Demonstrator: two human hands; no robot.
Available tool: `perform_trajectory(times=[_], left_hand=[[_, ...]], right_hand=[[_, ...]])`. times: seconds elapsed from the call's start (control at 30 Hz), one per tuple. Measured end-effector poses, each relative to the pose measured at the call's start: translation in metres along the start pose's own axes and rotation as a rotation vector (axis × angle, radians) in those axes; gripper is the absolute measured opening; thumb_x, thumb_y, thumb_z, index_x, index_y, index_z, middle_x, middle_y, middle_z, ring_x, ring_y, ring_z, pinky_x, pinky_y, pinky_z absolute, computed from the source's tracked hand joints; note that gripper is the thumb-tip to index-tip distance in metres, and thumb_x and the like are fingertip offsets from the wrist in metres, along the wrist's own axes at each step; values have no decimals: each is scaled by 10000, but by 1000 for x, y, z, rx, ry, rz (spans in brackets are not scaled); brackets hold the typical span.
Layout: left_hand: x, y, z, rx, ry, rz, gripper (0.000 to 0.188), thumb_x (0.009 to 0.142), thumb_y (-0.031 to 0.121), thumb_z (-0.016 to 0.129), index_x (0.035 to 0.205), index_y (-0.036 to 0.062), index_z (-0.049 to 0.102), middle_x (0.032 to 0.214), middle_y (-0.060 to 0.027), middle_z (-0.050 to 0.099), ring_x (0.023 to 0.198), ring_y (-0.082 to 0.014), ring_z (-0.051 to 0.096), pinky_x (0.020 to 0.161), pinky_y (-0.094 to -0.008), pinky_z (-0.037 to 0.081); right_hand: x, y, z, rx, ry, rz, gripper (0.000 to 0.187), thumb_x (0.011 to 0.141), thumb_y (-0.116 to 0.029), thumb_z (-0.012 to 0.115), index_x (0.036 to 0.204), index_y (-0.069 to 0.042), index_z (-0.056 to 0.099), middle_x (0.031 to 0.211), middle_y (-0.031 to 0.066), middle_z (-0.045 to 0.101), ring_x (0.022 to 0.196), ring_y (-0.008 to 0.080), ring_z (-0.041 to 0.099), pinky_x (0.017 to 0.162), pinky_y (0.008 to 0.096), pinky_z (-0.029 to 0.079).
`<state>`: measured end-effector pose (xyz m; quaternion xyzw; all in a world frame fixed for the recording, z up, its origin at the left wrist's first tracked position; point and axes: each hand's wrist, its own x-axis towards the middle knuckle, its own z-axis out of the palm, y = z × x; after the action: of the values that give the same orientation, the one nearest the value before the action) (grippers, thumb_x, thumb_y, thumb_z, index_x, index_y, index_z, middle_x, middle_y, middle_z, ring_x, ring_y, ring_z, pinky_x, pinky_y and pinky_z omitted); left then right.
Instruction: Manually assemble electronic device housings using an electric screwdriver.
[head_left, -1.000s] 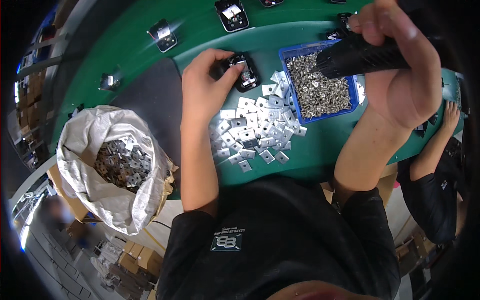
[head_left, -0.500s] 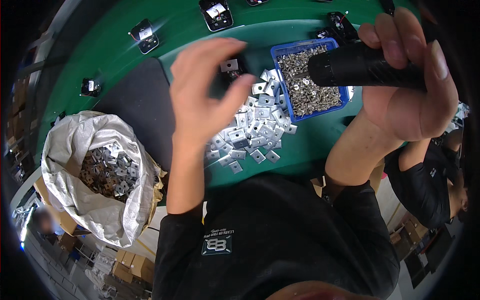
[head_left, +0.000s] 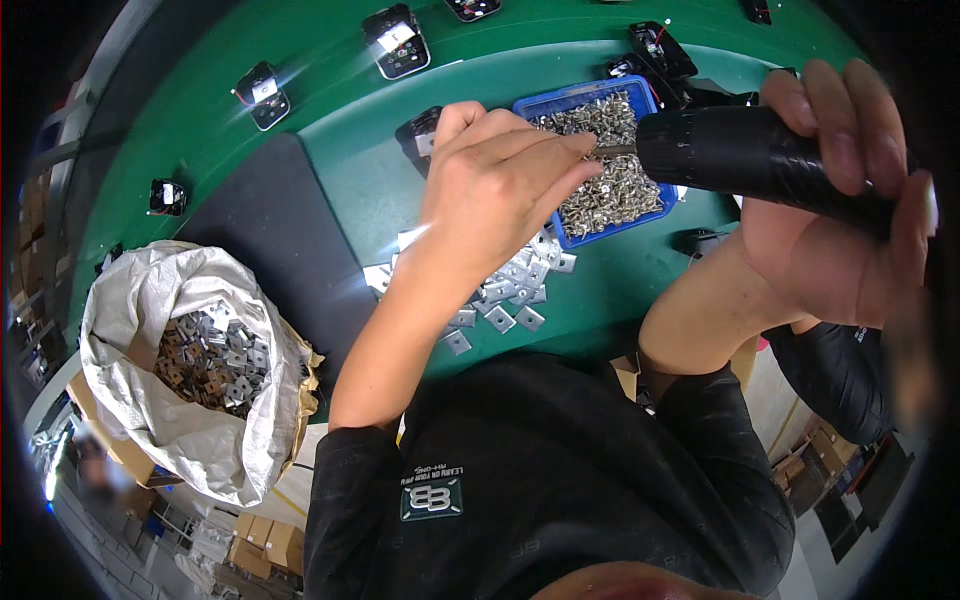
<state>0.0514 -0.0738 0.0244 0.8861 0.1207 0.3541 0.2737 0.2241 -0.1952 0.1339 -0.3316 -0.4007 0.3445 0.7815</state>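
My right hand point(head_left: 830, 190) is wrapped around a black electric screwdriver point(head_left: 720, 150), held level with its bit point(head_left: 615, 150) toward the left. Thumb and fingers of my left hand point(head_left: 495, 180) pinch together at the bit's tip; whatever is between them is too small or hidden to make out. Below the bit stands a blue tray point(head_left: 590, 238) full of small silver screws point(head_left: 615, 195). A heap of square metal clip nuts point(head_left: 500, 290) lies on the green table, partly covered by my left hand and forearm. Behind that hand, a black housing point(head_left: 412, 135) shows in part.
An open white woven sack point(head_left: 130, 370) with more metal clips point(head_left: 215, 365) stands at the left, beside a dark grey mat point(head_left: 275, 210). Black housings with wires point(head_left: 398, 42) line the table's far side. Another person's dark sleeve point(head_left: 830, 375) shows at the right.
My left hand has moved right from above the clip heap to the screwdriver bit, and its spread fingers have closed into a pinch. The screwdriver has shifted slightly right.
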Motion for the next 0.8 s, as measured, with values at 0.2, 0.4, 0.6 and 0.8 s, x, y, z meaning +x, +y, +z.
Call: perform_trajectory(times=[0.2, 0.4, 0.6, 0.8], left_hand=[[6, 5, 3, 36, -33, 25, 186, 731, 168, 808, 870, 56, 753, 737, -19, 707, 678, -147, 638, 698, -293, 405], [2, 8, -1, -106, -9, -126, 217, 784, 146, 771, 991, 91, 744, 766, -24, 703, 680, -169, 641, 704, -299, 403], [-12, 18, -5, -469, 64, -319, 228, 821, 82, 729, 1046, 45, 734, 898, -82, 745, 730, -175, 685, 733, -288, 474], [-24, 19, -3, -656, 168, -256, 215, 844, 29, 688, 1049, -30, 714, 949, -118, 749, 749, -176, 704, 728, -287, 489]], right_hand=[[0, -10, -11, 60, 32, 11, 59, 798, -175, 606, 792, -132, 567, 938, -26, 539, 839, 80, 498, 864, 312, 352], [-7, -18, -14, 138, 41, 25, 89, 759, -158, 651, 767, -151, 563, 911, -39, 553, 821, 72, 519, 854, 298, 362], [-5, -17, -12, 219, 45, 44, 142, 719, -141, 696, 741, -170, 559, 885, -53, 566, 804, 64, 540, 844, 283, 371], [13, 20, 34, 249, 20, 63, 166, 709, -137, 710, 766, -171, 558, 875, -58, 571, 794, 60, 549, 836, 275, 376]])
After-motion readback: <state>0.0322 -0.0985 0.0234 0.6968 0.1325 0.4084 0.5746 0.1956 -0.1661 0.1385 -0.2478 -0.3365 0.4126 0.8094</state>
